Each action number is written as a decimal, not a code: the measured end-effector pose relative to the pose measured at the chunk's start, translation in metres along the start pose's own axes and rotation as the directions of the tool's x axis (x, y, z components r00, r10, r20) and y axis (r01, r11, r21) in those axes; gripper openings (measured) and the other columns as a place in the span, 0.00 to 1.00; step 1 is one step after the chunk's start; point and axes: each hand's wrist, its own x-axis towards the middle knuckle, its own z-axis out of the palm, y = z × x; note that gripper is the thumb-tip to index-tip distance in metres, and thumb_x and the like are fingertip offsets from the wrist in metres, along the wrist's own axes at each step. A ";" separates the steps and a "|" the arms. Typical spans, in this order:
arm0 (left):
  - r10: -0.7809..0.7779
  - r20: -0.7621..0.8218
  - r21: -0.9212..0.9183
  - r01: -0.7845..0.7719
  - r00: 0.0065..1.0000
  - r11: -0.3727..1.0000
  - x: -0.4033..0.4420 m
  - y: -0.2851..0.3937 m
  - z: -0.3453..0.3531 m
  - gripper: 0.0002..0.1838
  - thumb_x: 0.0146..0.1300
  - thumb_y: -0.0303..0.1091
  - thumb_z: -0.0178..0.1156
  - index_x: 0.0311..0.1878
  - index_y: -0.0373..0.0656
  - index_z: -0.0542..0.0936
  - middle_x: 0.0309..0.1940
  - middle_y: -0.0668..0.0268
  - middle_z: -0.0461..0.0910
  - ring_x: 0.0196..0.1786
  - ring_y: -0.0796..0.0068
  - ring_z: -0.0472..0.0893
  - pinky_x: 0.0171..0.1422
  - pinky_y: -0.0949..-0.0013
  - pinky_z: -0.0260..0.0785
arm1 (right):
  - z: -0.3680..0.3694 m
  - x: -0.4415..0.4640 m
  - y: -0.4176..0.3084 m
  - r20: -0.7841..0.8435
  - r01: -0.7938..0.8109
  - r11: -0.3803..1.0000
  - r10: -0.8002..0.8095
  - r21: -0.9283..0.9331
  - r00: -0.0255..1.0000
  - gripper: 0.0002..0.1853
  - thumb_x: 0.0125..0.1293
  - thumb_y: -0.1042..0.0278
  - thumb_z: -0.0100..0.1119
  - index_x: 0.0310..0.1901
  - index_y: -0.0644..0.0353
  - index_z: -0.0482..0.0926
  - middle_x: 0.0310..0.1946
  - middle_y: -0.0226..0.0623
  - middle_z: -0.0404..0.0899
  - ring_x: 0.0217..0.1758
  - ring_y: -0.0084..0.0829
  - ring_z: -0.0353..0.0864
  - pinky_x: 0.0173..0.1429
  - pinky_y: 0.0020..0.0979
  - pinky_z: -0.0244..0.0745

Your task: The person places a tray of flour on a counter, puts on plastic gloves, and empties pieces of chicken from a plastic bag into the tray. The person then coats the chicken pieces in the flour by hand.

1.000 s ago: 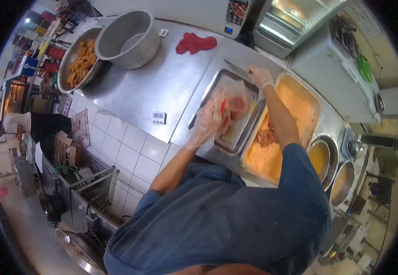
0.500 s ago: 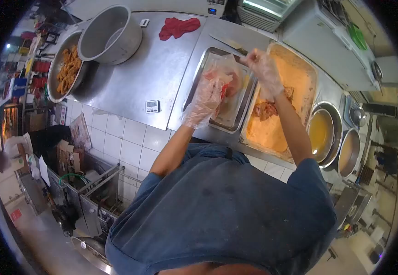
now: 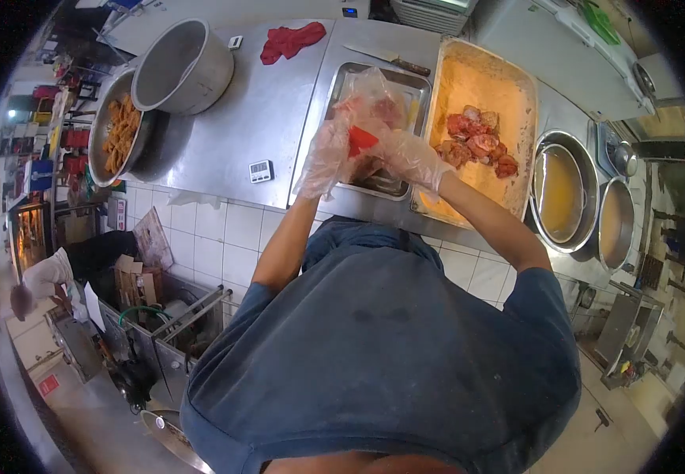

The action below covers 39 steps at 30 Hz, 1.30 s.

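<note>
Both hands wear clear plastic gloves and meet over a metal tray (image 3: 422, 83). My left hand (image 3: 329, 155) is closed round a clear plastic bag (image 3: 374, 88) with pink raw meat and a red patch. Against the bag's near right side, my right hand (image 3: 412, 156) has its fingers bent at the red part (image 3: 361, 141); the glove and plastic hide its fingertips. To the right lies a large tray of orange powder (image 3: 469, 73) with several pieces of raw meat (image 3: 480, 142) on it. Behind the metal tray rests a knife (image 3: 390, 58).
A deep pot (image 3: 188, 75) and a bowl of fried pieces (image 3: 121, 134) stand at the left. A red cloth (image 3: 291, 41) and a timer (image 3: 260, 171) lie on the steel table (image 3: 232, 134). Bowls of liquid (image 3: 559, 193) stand at the right. At far left is another person's sleeve (image 3: 46, 272).
My right hand has come back from beyond the powder tray to the bag beside my left hand. The knife and the meat in the powder now show uncovered. The view has shifted.
</note>
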 end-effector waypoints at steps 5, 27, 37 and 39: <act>-0.096 -0.356 -0.058 0.080 0.930 0.995 0.021 -0.021 -0.036 0.27 0.75 0.60 0.50 0.39 0.43 0.80 0.30 0.68 0.80 0.29 0.72 0.78 0.34 0.68 0.73 | 0.030 -0.016 0.004 0.011 -0.162 0.986 0.163 -0.031 0.987 0.16 0.68 0.63 0.55 0.53 0.61 0.77 0.37 0.46 0.85 0.41 0.47 0.85 0.41 0.45 0.80; -0.015 -0.261 0.195 0.067 0.965 0.979 0.024 0.027 0.006 0.33 0.78 0.62 0.42 0.35 0.41 0.82 0.24 0.67 0.78 0.27 0.74 0.75 0.34 0.63 0.69 | 0.050 0.019 0.016 -0.073 -0.120 0.989 0.127 0.090 0.989 0.15 0.66 0.61 0.61 0.52 0.57 0.79 0.38 0.47 0.85 0.42 0.50 0.85 0.47 0.48 0.79; 0.012 -0.303 0.070 0.010 0.953 0.997 0.057 -0.021 0.005 0.31 0.80 0.58 0.43 0.42 0.38 0.83 0.29 0.63 0.82 0.34 0.72 0.79 0.40 0.64 0.72 | 0.108 0.048 0.055 0.296 -0.276 0.961 0.260 0.013 0.919 0.11 0.55 0.63 0.64 0.37 0.57 0.87 0.36 0.44 0.88 0.41 0.46 0.88 0.47 0.42 0.81; 0.024 -0.325 0.001 -0.025 0.945 1.000 0.038 0.002 0.015 0.31 0.79 0.58 0.43 0.42 0.37 0.82 0.29 0.62 0.82 0.34 0.71 0.80 0.41 0.65 0.73 | 0.074 0.045 0.013 0.267 -0.278 0.930 0.338 -0.239 0.902 0.09 0.57 0.63 0.62 0.34 0.55 0.88 0.34 0.43 0.87 0.40 0.46 0.88 0.47 0.43 0.81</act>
